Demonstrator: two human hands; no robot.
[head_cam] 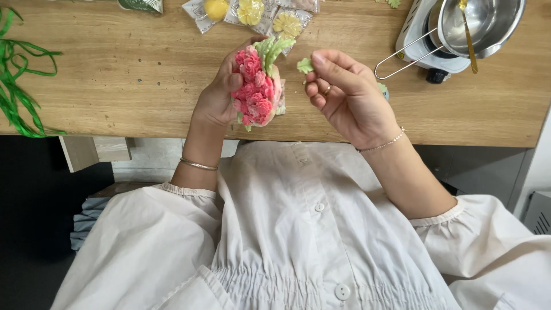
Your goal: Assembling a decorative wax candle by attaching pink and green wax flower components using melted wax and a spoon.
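My left hand grips a small round piece covered with pink and red flower shapes, with pale green leaves at its top. It is held on edge above the near side of the wooden table. My right hand is just to the right of it, pinching a small pale green leaf piece between thumb and fingertips. The leaf is a short gap away from the flower piece.
Clear packets with yellow flower shapes lie at the table's far edge. A steel pot with a wire handle and a gold spoon sits on a small white heater at the far right. Green raffia strands lie at the left.
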